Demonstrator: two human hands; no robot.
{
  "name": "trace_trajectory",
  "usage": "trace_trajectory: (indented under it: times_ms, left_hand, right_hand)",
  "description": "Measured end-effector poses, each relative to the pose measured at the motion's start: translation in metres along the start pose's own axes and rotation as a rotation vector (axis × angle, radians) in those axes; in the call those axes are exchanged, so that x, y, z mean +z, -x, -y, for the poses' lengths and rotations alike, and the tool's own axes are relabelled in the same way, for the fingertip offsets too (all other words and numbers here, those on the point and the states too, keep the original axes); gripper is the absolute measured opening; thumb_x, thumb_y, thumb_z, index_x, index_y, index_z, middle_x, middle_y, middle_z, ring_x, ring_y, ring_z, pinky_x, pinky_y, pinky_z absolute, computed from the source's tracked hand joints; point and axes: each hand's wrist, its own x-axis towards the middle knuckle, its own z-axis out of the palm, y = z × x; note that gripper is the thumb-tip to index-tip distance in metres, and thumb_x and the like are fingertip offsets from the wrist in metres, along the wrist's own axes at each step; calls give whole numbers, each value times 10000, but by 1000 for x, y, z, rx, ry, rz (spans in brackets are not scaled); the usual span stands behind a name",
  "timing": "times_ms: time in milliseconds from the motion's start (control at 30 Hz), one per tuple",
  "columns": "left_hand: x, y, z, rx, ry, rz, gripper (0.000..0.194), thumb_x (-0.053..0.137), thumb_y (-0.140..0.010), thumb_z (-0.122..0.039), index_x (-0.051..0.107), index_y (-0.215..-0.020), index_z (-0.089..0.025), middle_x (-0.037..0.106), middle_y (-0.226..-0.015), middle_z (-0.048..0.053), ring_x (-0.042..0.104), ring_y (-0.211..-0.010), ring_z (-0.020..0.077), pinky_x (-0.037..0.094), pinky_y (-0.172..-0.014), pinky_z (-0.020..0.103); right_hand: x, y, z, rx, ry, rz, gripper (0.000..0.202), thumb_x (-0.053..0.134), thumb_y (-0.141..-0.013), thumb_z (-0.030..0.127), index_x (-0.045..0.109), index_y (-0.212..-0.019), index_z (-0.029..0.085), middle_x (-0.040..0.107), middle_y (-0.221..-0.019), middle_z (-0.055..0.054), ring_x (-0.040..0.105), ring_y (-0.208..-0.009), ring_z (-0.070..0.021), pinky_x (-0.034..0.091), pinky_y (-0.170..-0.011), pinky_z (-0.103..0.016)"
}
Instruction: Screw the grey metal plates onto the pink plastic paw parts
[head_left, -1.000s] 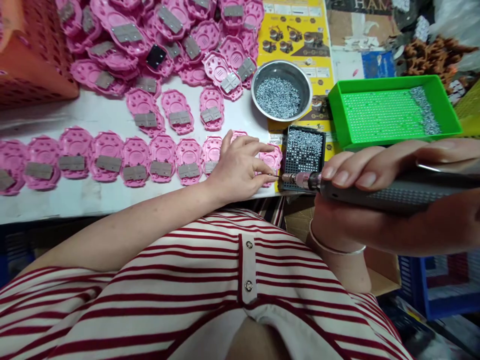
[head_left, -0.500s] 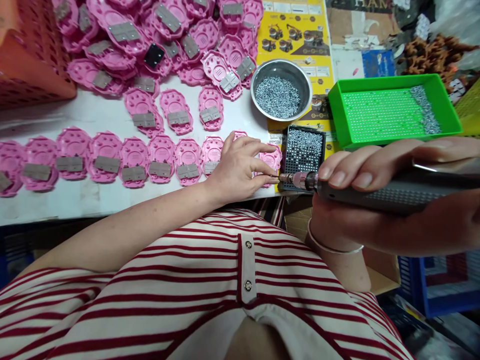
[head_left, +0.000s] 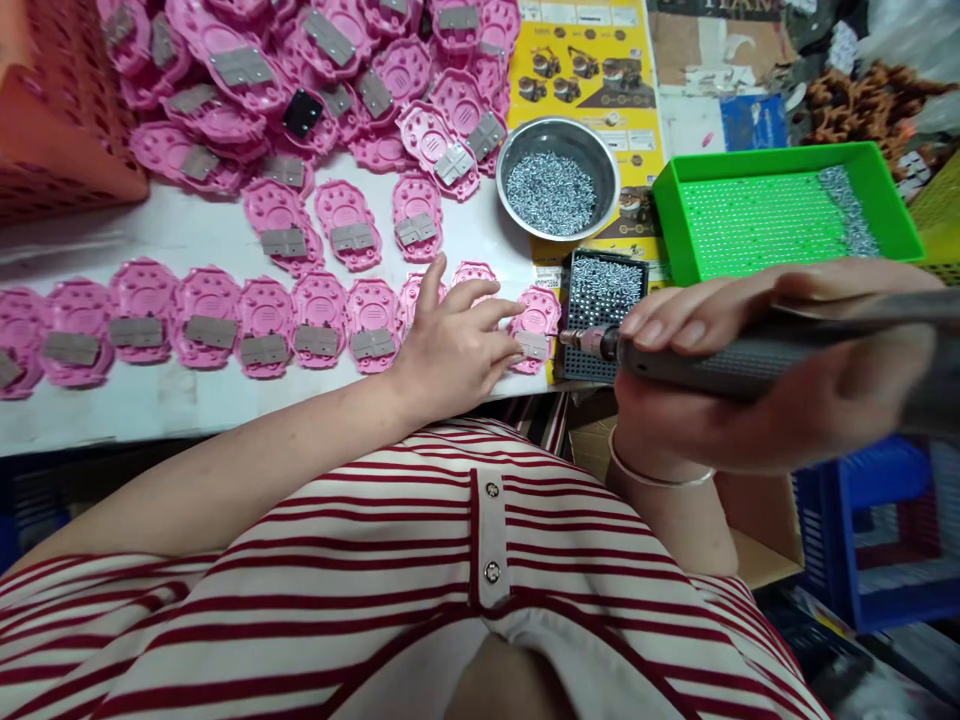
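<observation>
In my right hand (head_left: 720, 360) is a dark electric screwdriver (head_left: 697, 365), its fingers wrapped round the body. The bit points left, over the left edge of a black perforated screw tray (head_left: 607, 310), close to a pink plastic part (head_left: 535, 322) with a grey metal plate. My left hand (head_left: 457, 345) hovers over the right end of the row, fingers spread, its fingertips beside that part. Beneath the left hand, other pink parts (head_left: 474, 272) are partly hidden. More pink parts with metal plates (head_left: 373, 325) lie in a line to the left.
A steel bowl of screws (head_left: 559, 180) stands behind the black tray. To its right is a green basket (head_left: 780, 215) with screws at one end. Pink parts (head_left: 330, 50) are heaped at the back left beside an orange basket (head_left: 67, 110). A blue crate (head_left: 832, 540) stands lower right.
My left hand has drawn back left from the screwdriver's tip, and its fingers have spread. The screwdriver has shifted slightly left and up, and the rightmost pink part is more exposed.
</observation>
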Motion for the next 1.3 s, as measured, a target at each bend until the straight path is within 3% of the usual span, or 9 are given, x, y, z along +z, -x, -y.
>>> trace_trajectory:
  times_ms: [67, 167, 400, 500, 667, 900, 1033, 1167, 1300]
  left_hand:
    - [-1, 6, 0, 94, -55, -4, 188, 666, -969, -285, 824, -868, -278, 792, -1169, 6, 655, -1189, 284, 304, -1217, 692]
    - [-1, 11, -3, 187, -102, 3, 234, 607, -1011, -290, 813, -907, -251, 805, -1139, -3, 685, -1125, 258, 394, -1181, 642]
    - [0, 11, -8, 206, -149, 79, 210, 622, -989, -225, 796, -874, -239, 802, -1161, -31, 703, -1033, 236, 462, -1126, 598]
    - [-1, 11, -7, 206, -145, 91, 197, 639, -973, -210, 797, -859, -237, 799, -1173, -24, 699, -1032, 240, 463, -1121, 599]
    - [-2, 11, -7, 180, -121, 134, 199, 638, -974, -210, 803, -872, -253, 786, -1217, -21, 682, -1077, 247, 414, -1161, 613]
    - [-1, 12, -8, 176, -105, 144, 201, 634, -965, -183, 801, -878, -252, 780, -1236, -21, 675, -1086, 248, 397, -1169, 604]
    - [-5, 11, -5, 151, -59, 92, 218, 607, -986, -217, 806, -900, -240, 798, -1183, -6, 675, -1067, 250, 412, -1150, 595]
    - [-12, 6, 0, -58, -19, -63, 244, 580, -1015, -292, 818, -975, -253, 813, -1114, 28, 672, -1021, 255, 480, -1037, 567]
    - [-12, 2, 2, -73, -22, -90, 214, 600, -1014, -369, 810, -983, -342, 775, -1233, -23, 640, -1146, 256, 360, -1146, 622]
  right_hand:
    - [8, -2, -2, -160, -13, -9, 164, 572, -900, 422, 552, -815, 283, 332, -556, 68, 385, -435, -55, 409, -444, -209]
    - [16, -2, 0, -117, 29, -13, 165, 533, -926, 312, 558, -776, 248, 374, -558, 70, 419, -459, -42, 439, -477, -186]
    - [16, -1, -14, -122, -22, 2, 161, 627, -919, 417, 634, -849, 273, 418, -537, 98, 430, -427, -40, 468, -455, -179]
    - [17, 0, -25, -178, -69, -30, 175, 686, -886, 470, 683, -908, 296, 394, -518, 104, 371, -391, -34, 418, -405, -170]
    - [16, 3, -36, -123, -63, -34, 133, 621, -932, 393, 715, -937, 298, 428, -509, 86, 419, -401, -59, 444, -415, -213]
    - [18, 4, -44, -103, -30, -79, 207, 687, -832, 538, 681, -900, 343, 448, -489, 82, 298, -368, -93, 303, -362, -303]
    - [21, 2, -37, -74, 7, -118, 235, 716, -821, 525, 650, -861, 303, 418, -493, 89, 359, -386, -80, 363, -395, -274]
    - [20, -5, -20, -182, -90, -95, 168, 646, -878, 445, 658, -885, 277, 414, -512, 92, 364, -381, -58, 378, -372, -214]
    - [18, -11, -9, -173, -159, -27, 130, 564, -916, 375, 664, -907, 294, 418, -527, 72, 388, -400, -70, 435, -395, -225]
